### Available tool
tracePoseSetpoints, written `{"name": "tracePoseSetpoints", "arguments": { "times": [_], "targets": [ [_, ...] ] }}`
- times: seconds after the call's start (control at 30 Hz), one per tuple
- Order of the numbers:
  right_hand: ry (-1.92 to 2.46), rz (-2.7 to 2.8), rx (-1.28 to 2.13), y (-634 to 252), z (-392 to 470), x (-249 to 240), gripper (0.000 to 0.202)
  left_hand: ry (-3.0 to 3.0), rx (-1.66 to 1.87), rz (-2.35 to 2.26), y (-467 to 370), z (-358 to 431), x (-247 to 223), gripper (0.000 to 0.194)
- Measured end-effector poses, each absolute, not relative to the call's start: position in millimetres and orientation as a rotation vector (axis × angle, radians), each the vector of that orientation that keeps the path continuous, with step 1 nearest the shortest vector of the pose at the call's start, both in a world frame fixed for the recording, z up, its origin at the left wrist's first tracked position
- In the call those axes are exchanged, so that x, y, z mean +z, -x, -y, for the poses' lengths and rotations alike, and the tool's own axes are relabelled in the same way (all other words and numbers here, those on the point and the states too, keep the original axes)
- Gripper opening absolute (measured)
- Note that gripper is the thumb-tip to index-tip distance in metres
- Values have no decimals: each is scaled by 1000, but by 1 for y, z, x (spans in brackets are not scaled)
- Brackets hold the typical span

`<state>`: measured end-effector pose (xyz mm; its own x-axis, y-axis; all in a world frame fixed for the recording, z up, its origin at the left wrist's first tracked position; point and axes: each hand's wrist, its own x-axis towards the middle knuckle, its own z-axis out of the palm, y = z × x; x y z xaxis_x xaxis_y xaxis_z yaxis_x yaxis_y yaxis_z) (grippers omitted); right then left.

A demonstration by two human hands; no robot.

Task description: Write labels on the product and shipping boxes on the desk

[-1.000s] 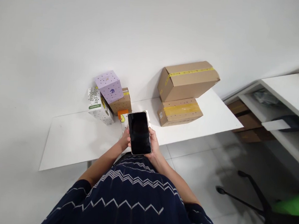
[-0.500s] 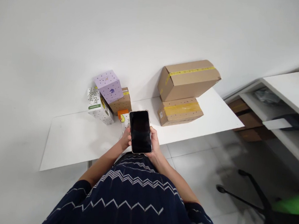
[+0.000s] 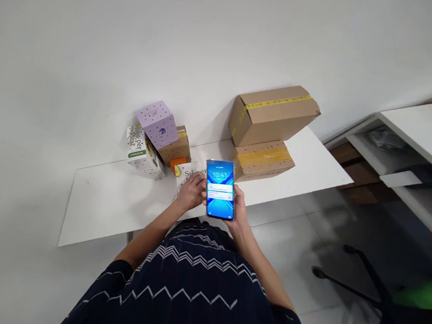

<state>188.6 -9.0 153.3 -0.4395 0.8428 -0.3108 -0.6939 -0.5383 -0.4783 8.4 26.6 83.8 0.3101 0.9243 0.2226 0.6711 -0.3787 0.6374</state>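
Observation:
A smartphone [image 3: 219,202] is held upright in my right hand [image 3: 239,212], its screen lit blue with a clock reading 10:41 and notification cards. Fingertips show along both of its side edges. My left hand [image 3: 190,192] is just left of the phone, fingers stretched out toward it and not wrapped around anything. Behind that hand lies a white "Super Meal" box [image 3: 187,170] with an avocado picture, partly covered by the hand and the phone. Whether the left fingers touch the box or the phone, I cannot tell.
On the white table [image 3: 98,207] stand a purple dotted box [image 3: 158,126], a taller Super Meal box [image 3: 144,158] and a small brown box [image 3: 177,151]. Two taped cartons, one large [image 3: 276,114] and one smaller [image 3: 265,161], stand right. A shelf unit [image 3: 420,119] and a chair [image 3: 381,302] are further right.
The phone's screen has gone from black to lit. My right hand has carried the phone rightward, and my left hand has let go of its left edge.

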Motion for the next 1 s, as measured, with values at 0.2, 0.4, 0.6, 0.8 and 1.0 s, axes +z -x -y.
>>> {"name": "tracePoseSetpoints", "arguments": {
  "times": [0.2, 0.4, 0.6, 0.8, 1.0],
  "targets": [
    [1172, 474, 1489, -248, 15, 95, 61, -2409, 664, -1439, -14, -25, 95, 49],
    [1983, 1175, 1131, -257, 5, 13, 58, -2413, 673, -1439, -11, -21, 97, 49],
    [2421, 1736, 638, -222, -9, -27, 52, -2418, 657, -1433, -6, -5, 102, 50],
    [2386, 1807, 580, -216, -18, -23, 52, -2350, 610, -1407, 6, -1, 115, 54],
    [1887, 1275, 1296, -222, -12, 31, 47, -1621, 748, -2104, 53, 21, 123, 62]
  ]
}}
